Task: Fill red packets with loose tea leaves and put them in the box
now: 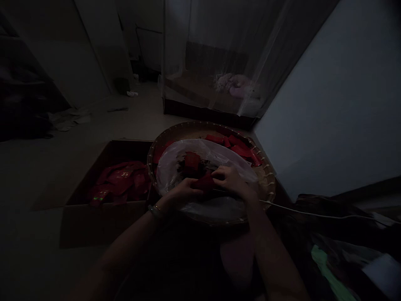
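The room is very dim. A round woven basket (266,167) sits in front of me with a clear plastic bag (175,163) lying in it. Both my hands meet over the bag on a small red packet (204,182). My left hand (183,193) grips its left end with curled fingers, and a bangle circles that wrist. My right hand (231,179) closes on its right end from above. Another red piece (191,161) lies on dark contents inside the bag. More red packets (234,144) lie at the basket's far right.
A cardboard box (94,225) with several red packets (120,182) stands left of the basket. A white wall panel (328,125) rises on the right, a netted bed frame (213,96) behind. A white cable (313,214) and cloth clutter (332,267) lie at lower right.
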Available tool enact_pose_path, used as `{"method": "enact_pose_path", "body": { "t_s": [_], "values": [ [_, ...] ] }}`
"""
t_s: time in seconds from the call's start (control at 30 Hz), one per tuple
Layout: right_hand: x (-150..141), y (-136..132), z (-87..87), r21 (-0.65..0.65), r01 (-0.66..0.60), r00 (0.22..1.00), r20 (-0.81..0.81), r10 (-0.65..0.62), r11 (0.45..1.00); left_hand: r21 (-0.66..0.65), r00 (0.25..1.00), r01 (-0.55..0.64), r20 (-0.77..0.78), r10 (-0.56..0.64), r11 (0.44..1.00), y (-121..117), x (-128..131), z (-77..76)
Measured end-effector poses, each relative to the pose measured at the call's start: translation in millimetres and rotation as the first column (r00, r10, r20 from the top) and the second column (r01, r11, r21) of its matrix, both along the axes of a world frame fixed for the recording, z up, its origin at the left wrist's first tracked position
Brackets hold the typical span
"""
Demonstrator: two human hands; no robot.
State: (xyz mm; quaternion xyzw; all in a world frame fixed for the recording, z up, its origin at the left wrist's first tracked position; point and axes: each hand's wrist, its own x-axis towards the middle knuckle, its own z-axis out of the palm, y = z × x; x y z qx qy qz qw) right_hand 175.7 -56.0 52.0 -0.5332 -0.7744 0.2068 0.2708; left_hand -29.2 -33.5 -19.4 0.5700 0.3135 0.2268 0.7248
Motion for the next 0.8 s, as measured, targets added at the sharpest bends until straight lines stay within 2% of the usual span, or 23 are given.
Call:
{"method": "enact_pose_path", "body": {
  "t_s": [0.27,0.53,0.67,0.73,0.8],
  "values": [
    [-2,-2,9.9,-0.006,0.054,0.994,-0.091,-0.054,0.999,-0.023,0.999,-0.020,-0.029,0.020,1.000,4,0,-9.5],
    [4,0,8.0,-0.198,0.067,0.947,-0.297,-0.125,0.978,-0.065,0.999,-0.030,-0.019,0.029,0.997,5,1,-8.5],
    [18,5,0.0,-0.302,0.119,0.856,-0.452,-0.252,0.946,-0.092,0.999,-0.034,-0.001,0.034,0.995,6,0,-9.8],
    [25,10,-6.7,-0.289,0.201,0.780,-0.531,-0.332,0.936,-0.107,0.999,-0.047,0.009,0.048,0.993,6,0,-9.9],
    [26,14,-13.3,-0.230,0.278,0.756,-0.546,-0.360,0.933,-0.122,0.998,-0.067,0.012,0.069,0.990,6,1,-9.8]
  ]
}}
